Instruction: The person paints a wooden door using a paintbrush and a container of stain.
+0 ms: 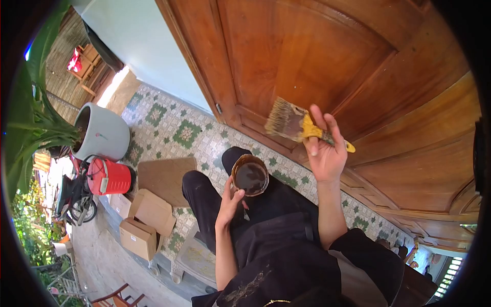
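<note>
In my right hand [328,148] is a wide paintbrush [306,124] with a yellow handle, its worn bristles pointing left, in front of the brown wooden door [307,56]. The bristles look apart from the door panel. My left hand [230,203] holds a round bowl [250,175] of dark brown liquid by its near left rim, the thumb on the edge. The bowl is over my lap, close to my knees in black trousers.
Left of my legs are an open cardboard box [138,239], a flat brown mat [162,179], a red cooler [108,175] and a large potted plant [105,134]. A grey stool [197,258] is beside me on the patterned tile floor [204,138].
</note>
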Demonstrator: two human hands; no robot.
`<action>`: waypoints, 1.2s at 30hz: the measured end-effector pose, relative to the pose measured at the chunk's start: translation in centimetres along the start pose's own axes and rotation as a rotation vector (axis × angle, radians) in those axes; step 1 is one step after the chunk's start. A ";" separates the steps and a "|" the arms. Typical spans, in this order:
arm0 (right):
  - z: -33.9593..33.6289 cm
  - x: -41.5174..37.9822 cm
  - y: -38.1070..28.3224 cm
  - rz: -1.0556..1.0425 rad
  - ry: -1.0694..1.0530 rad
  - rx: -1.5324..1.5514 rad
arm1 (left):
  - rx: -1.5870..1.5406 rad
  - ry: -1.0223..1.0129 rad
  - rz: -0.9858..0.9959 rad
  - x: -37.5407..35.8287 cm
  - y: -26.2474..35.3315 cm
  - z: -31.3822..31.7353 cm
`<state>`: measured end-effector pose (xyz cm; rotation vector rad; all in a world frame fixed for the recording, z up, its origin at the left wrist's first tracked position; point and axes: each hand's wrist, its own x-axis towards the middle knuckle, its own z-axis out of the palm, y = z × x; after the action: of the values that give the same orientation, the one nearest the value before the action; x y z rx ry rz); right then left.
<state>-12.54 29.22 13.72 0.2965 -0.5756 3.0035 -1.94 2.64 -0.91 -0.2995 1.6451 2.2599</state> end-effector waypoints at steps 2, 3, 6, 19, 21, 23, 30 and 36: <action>0.4 -0.3 0.2 -0.019 -0.112 -0.435 | -0.006 0.004 0.016 -0.1 0.0 0.2; 0.3 -0.8 0.5 0.005 -0.102 -0.431 | -0.014 0.023 0.000 -0.1 0.1 0.3; 0.4 -1.9 1.4 -0.035 -0.284 -0.931 | 0.003 -0.003 0.023 -0.1 0.3 0.5; -1.4 -3.2 5.0 0.278 -0.575 -1.455 | -0.010 0.025 -0.011 -0.2 1.0 1.1; -2.3 -3.1 5.3 0.256 -0.633 -1.582 | 0.010 0.015 0.005 -0.2 1.0 1.0; -2.6 -3.1 5.5 0.284 -0.617 -1.578 | 0.008 0.022 0.001 -0.3 0.9 1.1; -2.6 -3.2 5.8 0.305 -0.551 -1.537 | -0.006 0.014 0.024 -0.1 0.7 1.1; -1.1 -3.2 5.2 0.237 -0.564 -1.440 | 0.006 0.020 0.007 -0.2 0.8 1.1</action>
<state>-10.12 24.76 10.20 0.8993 -2.5758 1.8050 -2.02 3.46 0.18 -0.3165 1.6650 2.2642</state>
